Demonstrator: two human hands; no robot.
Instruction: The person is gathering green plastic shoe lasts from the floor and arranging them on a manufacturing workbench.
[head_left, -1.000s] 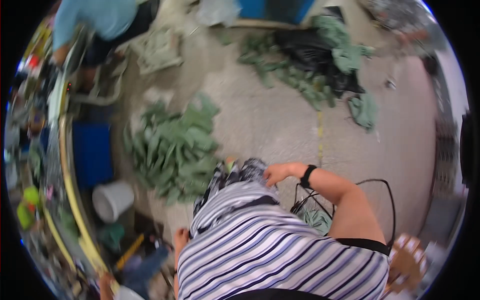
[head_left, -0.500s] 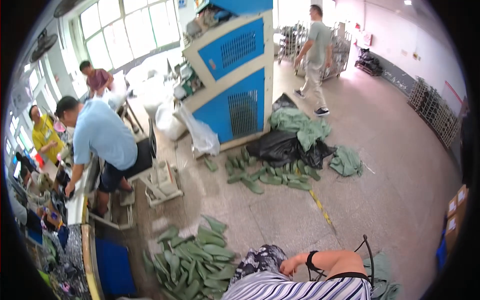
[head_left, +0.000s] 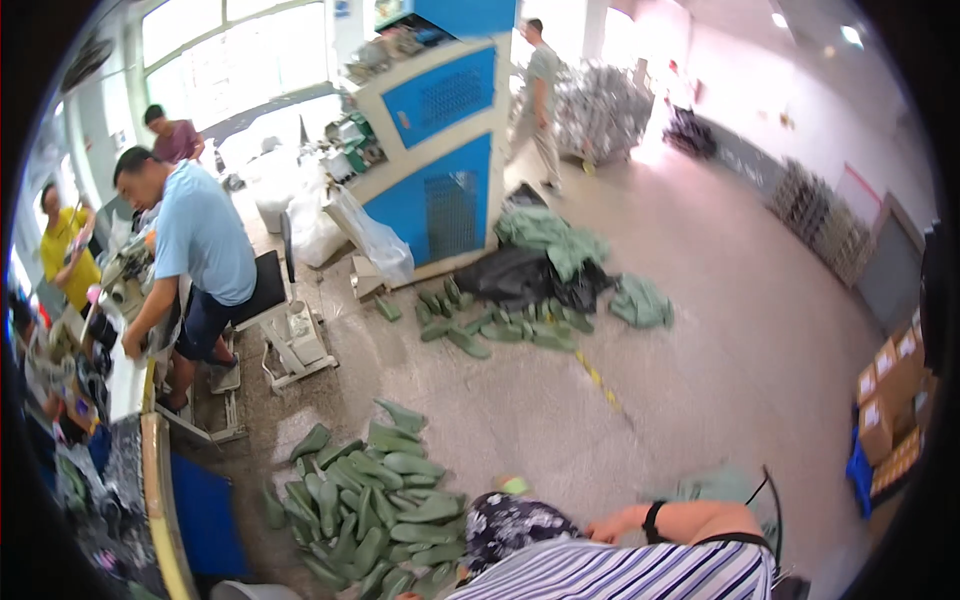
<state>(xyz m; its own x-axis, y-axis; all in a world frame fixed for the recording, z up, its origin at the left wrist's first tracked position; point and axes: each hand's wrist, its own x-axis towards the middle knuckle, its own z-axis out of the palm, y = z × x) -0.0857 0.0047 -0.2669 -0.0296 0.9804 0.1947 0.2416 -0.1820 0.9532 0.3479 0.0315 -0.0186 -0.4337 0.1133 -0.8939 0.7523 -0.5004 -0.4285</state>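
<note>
Beside my patterned trousers (head_left: 515,535), a heap of green shoe lasts (head_left: 370,500) lies on the floor to the left. My right hand (head_left: 602,530) is at the edge of my lap, against the dark floral cloth, with a black band (head_left: 652,520) higher on that arm. Its fingers are small and blurred, and no held thing shows. Only a sliver of my left hand (head_left: 408,597) comes in at the lower edge, next to the heap; its fingers are cut off. My striped shirt (head_left: 620,575) fills the bottom.
More lasts (head_left: 500,328) lie ahead by black and green sacks (head_left: 555,250), before a blue-and-cream machine (head_left: 450,200). A seated person (head_left: 205,230) works at a bench on the left. Cardboard boxes (head_left: 880,410) are stacked at right. Another person (head_left: 540,100) walks near a loaded cart (head_left: 600,110).
My view has swung right, so the surroundings shift left. The walking person has moved left behind the machine's edge. A sliver of my left hand now shows, and a small yellow-green thing appears beyond my knee.
</note>
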